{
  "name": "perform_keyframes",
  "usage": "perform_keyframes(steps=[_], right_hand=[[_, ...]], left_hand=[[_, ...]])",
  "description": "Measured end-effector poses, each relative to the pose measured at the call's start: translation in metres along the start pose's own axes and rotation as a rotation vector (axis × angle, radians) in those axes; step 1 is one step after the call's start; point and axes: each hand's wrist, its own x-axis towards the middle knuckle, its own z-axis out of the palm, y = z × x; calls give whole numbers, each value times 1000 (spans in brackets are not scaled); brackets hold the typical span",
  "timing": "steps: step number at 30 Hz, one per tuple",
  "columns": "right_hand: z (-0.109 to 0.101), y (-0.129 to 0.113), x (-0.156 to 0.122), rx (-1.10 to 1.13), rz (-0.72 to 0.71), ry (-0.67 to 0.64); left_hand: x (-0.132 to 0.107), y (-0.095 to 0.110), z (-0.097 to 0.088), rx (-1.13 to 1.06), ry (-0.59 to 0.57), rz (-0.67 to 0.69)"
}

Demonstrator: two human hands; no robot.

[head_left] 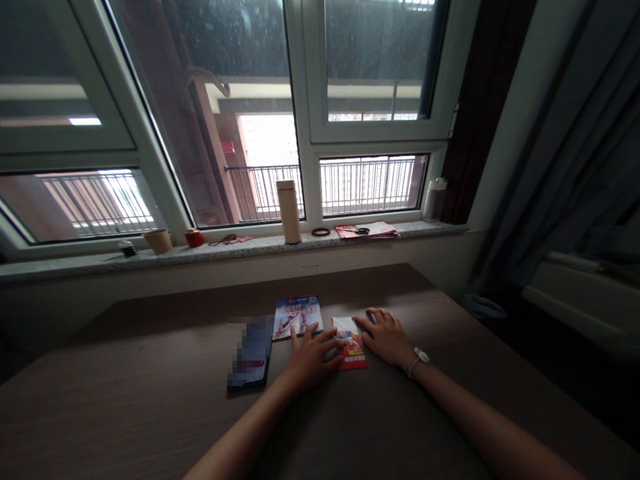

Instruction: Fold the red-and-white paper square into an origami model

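Note red-and-white packet [356, 348], long axis fore-and-aft, overlapped along left edge by left hand [315, 355], nearer than right hand [388, 339] beside far right corner; both spread.

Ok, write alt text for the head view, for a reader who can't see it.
A person's left hand and right hand flank a small red printed packet on a brown table, the left one overlapping its edge. Left of it lie a blue leaflet and a partly pixelated phone. Behind, a window sill bears a tan bottle.
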Motion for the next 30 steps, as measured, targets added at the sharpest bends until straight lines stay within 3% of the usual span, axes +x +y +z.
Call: perform_keyframes(steps=[20, 30], right_hand=[[5, 2, 6, -21, 3, 71], [-1, 9, 8, 222, -51, 23]], left_hand=[[-1, 2, -3, 20, -15, -1], [-1, -2, 1, 18, 7, 10]])
